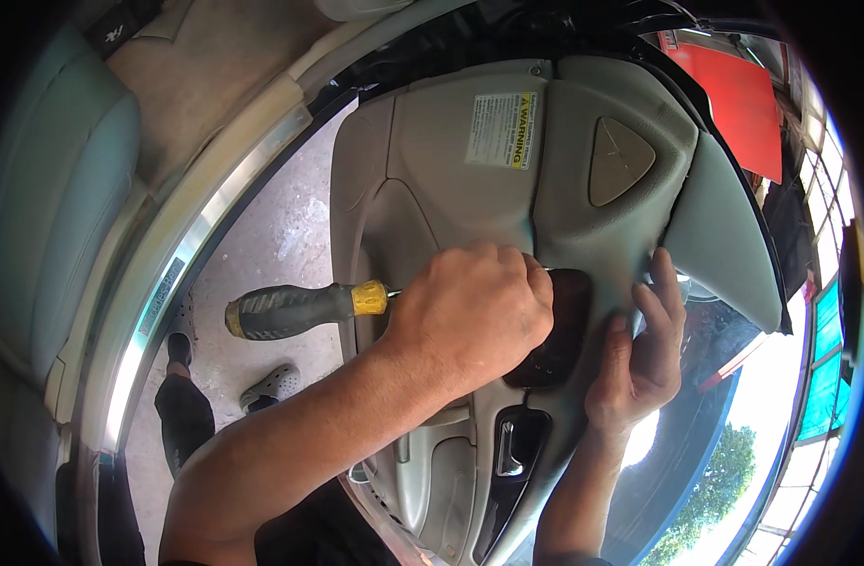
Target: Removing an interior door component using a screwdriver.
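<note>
In the head view, my left hand is closed around the shaft of a screwdriver at the middle of a grey car door panel, its knuckles upward. The screwdriver's black-and-yellow handle sticks out to the left; its tip is hidden by my hand. Under and beside that hand lies a dark glossy recess in the panel. My right hand rests at the panel's window-side edge, fingers apart and slightly bent. A chrome inner door handle sits below, and a yellow-and-white label and a triangular inset above.
At left are the door sill and a grey-green seat. Below, on the concrete floor, are a dark-clad leg and a grey clog. At right are the window glass and a red panel.
</note>
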Motion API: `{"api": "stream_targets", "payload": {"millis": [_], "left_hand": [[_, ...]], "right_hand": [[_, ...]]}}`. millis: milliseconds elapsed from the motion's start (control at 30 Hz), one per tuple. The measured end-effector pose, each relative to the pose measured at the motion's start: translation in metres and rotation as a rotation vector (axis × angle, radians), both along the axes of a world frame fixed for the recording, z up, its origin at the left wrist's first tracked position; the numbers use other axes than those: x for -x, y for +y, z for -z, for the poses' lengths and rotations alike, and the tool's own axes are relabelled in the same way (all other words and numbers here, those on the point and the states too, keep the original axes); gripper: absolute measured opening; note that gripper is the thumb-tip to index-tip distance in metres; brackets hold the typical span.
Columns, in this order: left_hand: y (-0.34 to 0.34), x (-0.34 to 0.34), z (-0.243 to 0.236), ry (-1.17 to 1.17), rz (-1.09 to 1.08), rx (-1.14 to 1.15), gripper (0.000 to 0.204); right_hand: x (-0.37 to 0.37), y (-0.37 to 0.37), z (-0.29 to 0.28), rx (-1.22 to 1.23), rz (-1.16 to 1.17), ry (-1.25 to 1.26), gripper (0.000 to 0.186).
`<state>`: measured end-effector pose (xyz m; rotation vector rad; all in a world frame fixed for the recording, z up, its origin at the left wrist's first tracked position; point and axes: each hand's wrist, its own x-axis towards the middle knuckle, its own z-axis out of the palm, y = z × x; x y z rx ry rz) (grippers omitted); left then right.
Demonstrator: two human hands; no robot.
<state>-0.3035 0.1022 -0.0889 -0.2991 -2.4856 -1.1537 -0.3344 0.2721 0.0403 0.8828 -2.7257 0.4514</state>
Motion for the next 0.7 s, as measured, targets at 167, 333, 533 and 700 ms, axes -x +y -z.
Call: {"api": "stream_targets", "payload": {"millis": [167,333,533,700], "left_hand": [[-0.006,0.005,0.004,0.004,0.074,-0.03,0.02],[-0.005,0.003,0.01,0.003,0.075,-0.09,0.024],[-0.002,0.003,0.019,0.026,0.064,-0.152,0.025],[0.005,0.0,0.023,0.045,0.02,-0.149,0.025]], "right_hand": [[0.0,0.0,-0.005,-0.089,-0.013,-0.039,0.04],[0.0,-0.003,0.0,-0.041,0.022,0.04,0.041],[-0.001,-0.001,-0.002,-0.05,0.018,0.006,0.04],[-0.001,0.002,-0.005,-0.098,-0.01,-0.039,0.04]]}}
